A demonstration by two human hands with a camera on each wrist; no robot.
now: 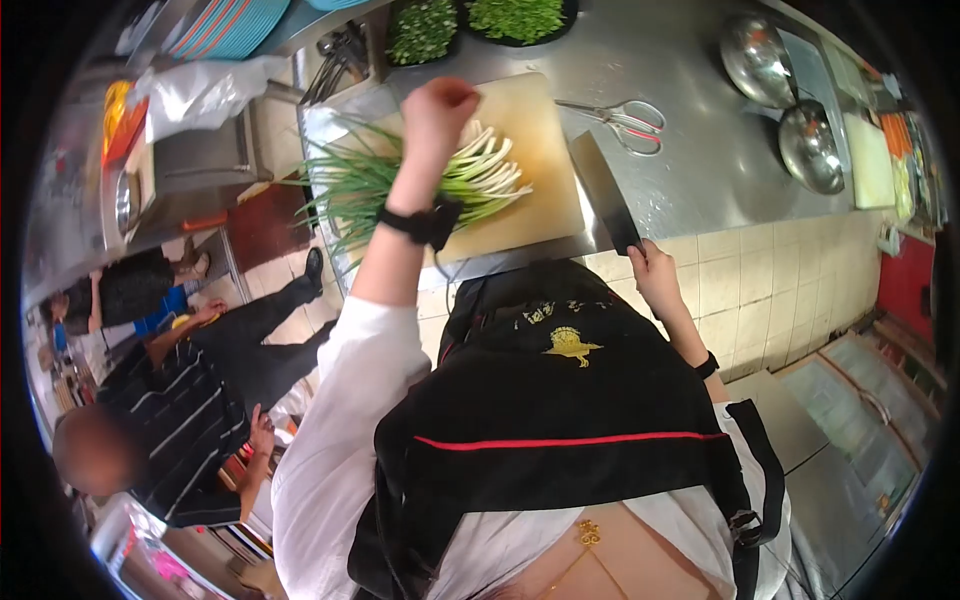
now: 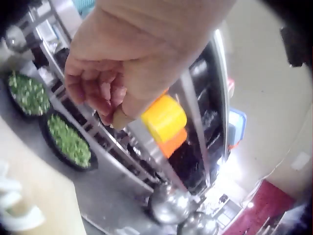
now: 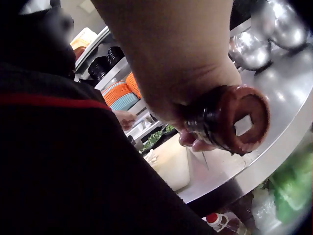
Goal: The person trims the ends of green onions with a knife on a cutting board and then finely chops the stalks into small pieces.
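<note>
A bunch of scallions (image 1: 490, 165) lies across a pale cutting board (image 1: 545, 205), white ends toward the right and green leaves fanned out to the left. Above them in the head view is my left hand (image 1: 435, 125). The left wrist view shows that hand (image 2: 112, 78) with its fingers curled in toward the thumb and no object visible in them. My right hand (image 1: 655, 275) grips the handle of a cleaver (image 1: 603, 180) beside the board's right edge, blade pointing away from me. In the right wrist view the handle's round butt (image 3: 249, 120) faces the camera.
Scissors (image 1: 635, 127) lie on the steel counter (image 1: 690, 60) right of the board. Beyond the board stand two dark containers of chopped greens (image 1: 515, 18). Metal bowls (image 1: 812, 147) sit at the far right. Another person (image 1: 190, 400) is on the left, below a shelf of plates.
</note>
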